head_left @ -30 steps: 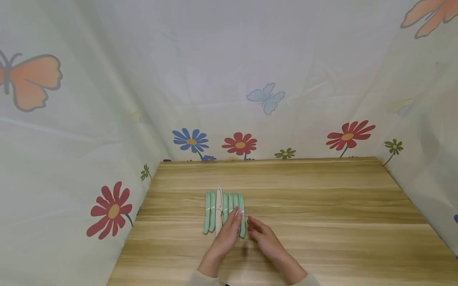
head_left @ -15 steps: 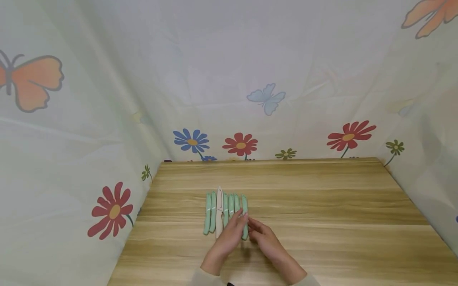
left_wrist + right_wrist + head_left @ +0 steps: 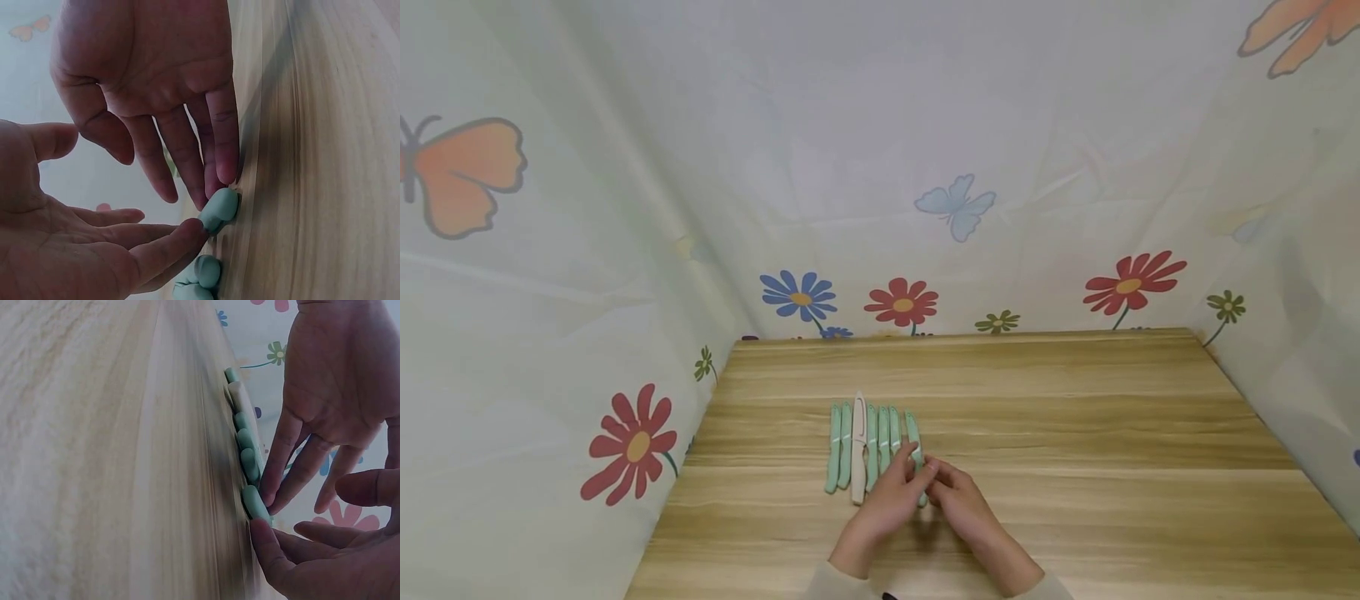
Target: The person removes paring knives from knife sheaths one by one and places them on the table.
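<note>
Six sheathed knives lie side by side on our wooden table [image 3: 1075, 417], five mint green and one cream knife [image 3: 858, 446] third from the left, all pointing toward the flower-and-butterfly curtain [image 3: 625, 250]; we can read no writing on any of them. Our left hand [image 3: 891, 500] and right hand [image 3: 958, 500] meet at the rightmost green knife [image 3: 912, 433], near the table's middle: straight fingertips of both touch its rounded handle end, nothing gripped. Its near part is hidden by our fingers.
</note>
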`<action>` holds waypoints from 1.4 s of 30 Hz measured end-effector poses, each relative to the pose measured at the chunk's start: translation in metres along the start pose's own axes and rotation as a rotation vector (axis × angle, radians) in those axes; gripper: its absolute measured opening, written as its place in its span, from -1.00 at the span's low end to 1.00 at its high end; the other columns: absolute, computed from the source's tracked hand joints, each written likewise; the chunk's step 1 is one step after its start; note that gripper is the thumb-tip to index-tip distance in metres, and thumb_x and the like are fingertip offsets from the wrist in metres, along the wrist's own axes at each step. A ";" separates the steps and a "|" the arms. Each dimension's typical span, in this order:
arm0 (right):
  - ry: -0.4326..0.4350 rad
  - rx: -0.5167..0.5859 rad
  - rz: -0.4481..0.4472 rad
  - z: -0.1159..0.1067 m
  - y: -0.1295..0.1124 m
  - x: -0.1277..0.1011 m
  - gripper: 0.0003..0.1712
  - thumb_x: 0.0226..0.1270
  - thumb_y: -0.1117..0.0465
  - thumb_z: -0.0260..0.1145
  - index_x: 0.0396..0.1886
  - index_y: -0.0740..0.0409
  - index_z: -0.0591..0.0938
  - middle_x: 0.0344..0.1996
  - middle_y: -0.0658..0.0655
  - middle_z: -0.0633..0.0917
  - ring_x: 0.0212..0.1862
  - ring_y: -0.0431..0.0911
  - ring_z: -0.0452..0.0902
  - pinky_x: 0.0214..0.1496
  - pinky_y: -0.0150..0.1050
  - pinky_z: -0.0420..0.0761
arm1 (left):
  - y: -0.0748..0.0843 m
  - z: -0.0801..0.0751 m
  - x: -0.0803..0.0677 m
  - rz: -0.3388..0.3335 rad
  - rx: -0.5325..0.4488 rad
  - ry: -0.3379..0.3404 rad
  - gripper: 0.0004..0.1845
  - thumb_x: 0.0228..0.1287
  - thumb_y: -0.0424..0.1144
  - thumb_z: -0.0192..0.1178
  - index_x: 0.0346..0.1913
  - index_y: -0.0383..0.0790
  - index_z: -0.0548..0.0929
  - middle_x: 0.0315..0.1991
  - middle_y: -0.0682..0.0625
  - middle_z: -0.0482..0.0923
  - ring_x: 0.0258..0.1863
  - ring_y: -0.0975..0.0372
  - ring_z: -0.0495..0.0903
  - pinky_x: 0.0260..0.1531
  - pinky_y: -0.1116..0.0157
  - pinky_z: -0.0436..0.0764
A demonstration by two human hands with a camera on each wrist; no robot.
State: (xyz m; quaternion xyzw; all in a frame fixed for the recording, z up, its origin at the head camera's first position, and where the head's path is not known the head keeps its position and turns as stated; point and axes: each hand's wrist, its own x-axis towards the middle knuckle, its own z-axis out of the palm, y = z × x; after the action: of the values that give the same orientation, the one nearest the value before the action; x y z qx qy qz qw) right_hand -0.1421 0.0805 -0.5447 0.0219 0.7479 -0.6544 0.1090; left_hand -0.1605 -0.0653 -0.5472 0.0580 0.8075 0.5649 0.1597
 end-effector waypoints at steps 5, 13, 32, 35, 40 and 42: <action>0.023 -0.014 0.002 -0.003 0.000 0.000 -0.42 0.51 0.18 0.20 0.41 0.38 0.48 0.37 0.36 0.56 0.37 0.19 0.50 0.28 0.07 0.63 | 0.003 0.004 0.000 -0.007 0.013 0.011 -0.13 0.51 0.27 0.07 0.62 -0.23 0.15 0.44 -0.41 0.40 0.46 -0.20 0.37 0.39 -0.30 0.37; 0.040 0.013 0.010 -0.007 0.002 -0.001 -0.42 0.47 0.26 0.17 0.41 0.42 0.46 0.37 0.40 0.55 0.35 0.18 0.53 0.34 0.02 0.60 | 0.003 0.007 0.002 0.008 0.017 0.038 -0.22 0.55 0.12 0.12 0.60 -0.22 0.18 0.41 -0.45 0.41 0.40 -0.22 0.46 0.36 -0.23 0.47; 0.115 0.072 0.022 -0.012 0.001 -0.007 -0.53 0.46 0.30 0.24 0.31 0.34 0.59 0.17 0.31 0.71 0.03 -0.04 0.65 -0.02 -0.36 0.63 | 0.004 0.017 0.010 0.083 0.067 0.246 -0.17 0.05 -0.61 0.43 0.44 -0.29 0.40 0.09 -0.23 0.63 -0.07 0.11 0.69 -0.23 0.33 0.70; 0.136 0.109 0.024 -0.013 0.001 -0.007 -0.53 0.41 0.32 0.28 0.28 0.31 0.63 0.09 0.29 0.75 -0.09 -0.12 0.68 -0.04 -0.29 0.68 | 0.003 0.017 0.009 0.075 0.015 0.228 -0.13 0.05 -0.59 0.45 0.47 -0.27 0.36 0.12 -0.24 0.62 -0.02 0.07 0.71 -0.16 0.29 0.73; 0.172 0.164 0.015 -0.017 0.003 -0.006 -0.50 0.35 0.37 0.34 0.29 0.30 0.62 0.17 0.29 0.72 0.01 -0.02 0.73 -0.04 -0.26 0.74 | 0.002 0.014 0.010 0.067 -0.070 0.182 -0.04 0.04 -0.55 0.49 0.53 -0.29 0.27 0.10 -0.16 0.65 0.00 0.11 0.72 -0.08 0.28 0.74; 0.182 0.172 0.010 -0.019 0.004 -0.007 -0.47 0.35 0.39 0.34 0.32 0.33 0.58 0.21 0.31 0.69 0.07 0.04 0.72 -0.04 -0.27 0.75 | 0.002 0.014 0.011 0.058 -0.097 0.162 -0.01 0.04 -0.53 0.50 0.55 -0.30 0.25 0.08 -0.12 0.66 -0.01 0.15 0.72 -0.07 0.30 0.73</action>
State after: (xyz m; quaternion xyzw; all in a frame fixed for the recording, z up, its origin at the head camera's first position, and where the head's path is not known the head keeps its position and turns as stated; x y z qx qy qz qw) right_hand -0.1374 0.1006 -0.5453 0.0942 0.6955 -0.7111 0.0419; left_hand -0.1663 -0.0491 -0.5519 0.0277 0.7876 0.6104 0.0798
